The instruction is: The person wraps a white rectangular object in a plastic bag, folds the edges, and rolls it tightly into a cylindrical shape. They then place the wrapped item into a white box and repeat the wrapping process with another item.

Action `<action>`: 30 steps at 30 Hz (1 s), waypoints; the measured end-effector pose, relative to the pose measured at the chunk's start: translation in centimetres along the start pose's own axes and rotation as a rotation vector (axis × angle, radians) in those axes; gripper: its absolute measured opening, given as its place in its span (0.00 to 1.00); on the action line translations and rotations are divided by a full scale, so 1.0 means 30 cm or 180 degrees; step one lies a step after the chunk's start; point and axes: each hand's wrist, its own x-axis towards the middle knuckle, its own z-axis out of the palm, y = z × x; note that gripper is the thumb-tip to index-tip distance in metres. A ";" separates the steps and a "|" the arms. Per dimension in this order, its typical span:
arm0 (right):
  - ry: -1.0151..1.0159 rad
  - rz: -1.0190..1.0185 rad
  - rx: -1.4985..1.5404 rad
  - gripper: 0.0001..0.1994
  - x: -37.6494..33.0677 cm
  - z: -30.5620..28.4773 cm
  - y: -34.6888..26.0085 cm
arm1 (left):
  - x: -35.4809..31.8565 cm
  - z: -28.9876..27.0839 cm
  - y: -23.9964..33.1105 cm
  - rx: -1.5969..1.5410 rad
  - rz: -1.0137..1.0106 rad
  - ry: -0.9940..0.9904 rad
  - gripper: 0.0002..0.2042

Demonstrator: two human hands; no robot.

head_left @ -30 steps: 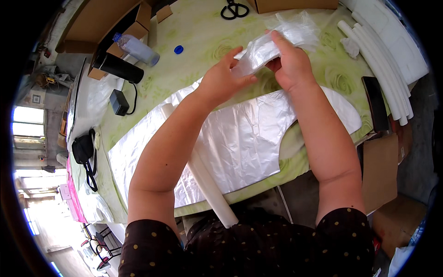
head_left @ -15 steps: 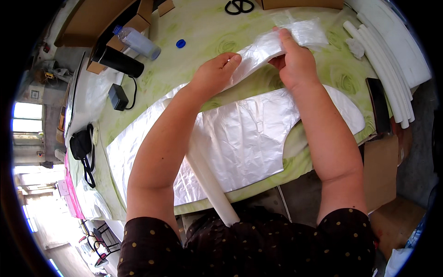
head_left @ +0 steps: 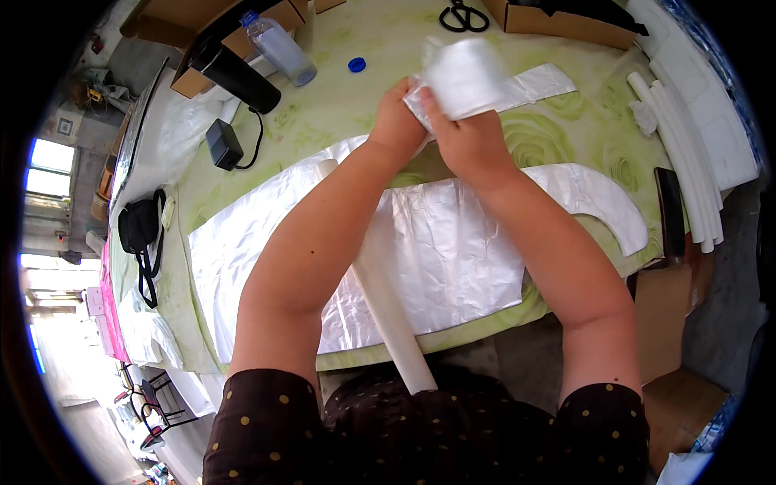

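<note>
A sheet of shiny white plastic film (head_left: 444, 242) with curved cut edges lies across the table in front of me. Its far end is gathered into a folded bundle, smeared by motion, above my hands. My left hand (head_left: 398, 123) is closed on the film at the bundle's left edge. Close beside it, my right hand (head_left: 470, 144) pinches the same film, thumb on top. A strip of film stretches away to the right behind the bundle. Under my left forearm, a long white tube (head_left: 380, 311) lies over the film, its near end against my lap.
Far left are a clear bottle (head_left: 279, 50), a black cylinder (head_left: 234, 77) and a black power adapter (head_left: 224, 144). Black scissors (head_left: 464, 16) and a blue cap (head_left: 356, 65) lie farther back. White tubes (head_left: 679, 162) and a dark phone-like slab (head_left: 669, 212) line the right edge.
My hands have come together, the right one moving left toward the other. The film's far end has swung up and over into a bundle between them.
</note>
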 end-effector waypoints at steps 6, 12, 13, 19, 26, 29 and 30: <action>-0.0034 -0.0128 0.0033 0.17 0.018 0.076 -0.036 | -0.019 0.012 -0.045 0.0026 -0.0604 0.0144 0.08; -0.0285 0.0827 -0.0267 0.10 0.070 0.038 0.092 | -0.027 0.064 0.104 -0.0566 -0.1439 0.0708 0.13; -0.0109 0.0806 -0.0030 0.11 0.044 0.063 0.072 | -0.027 0.063 0.024 -0.1700 -0.1137 0.0419 0.14; -0.0223 0.1842 0.1569 0.12 0.086 0.024 0.125 | -0.023 0.079 0.094 -0.1454 -0.1686 0.0397 0.17; -0.0342 0.0445 -0.0308 0.11 0.062 0.044 0.078 | -0.007 0.001 0.055 0.0229 -0.0026 0.0536 0.13; -0.0024 0.0263 -0.0082 0.15 0.007 0.102 0.046 | -0.017 0.047 0.097 -0.0779 -0.1057 0.0769 0.15; 0.0194 -0.0306 -0.0089 0.15 -0.028 0.123 0.034 | -0.028 0.018 0.080 0.0372 -0.0296 0.0656 0.14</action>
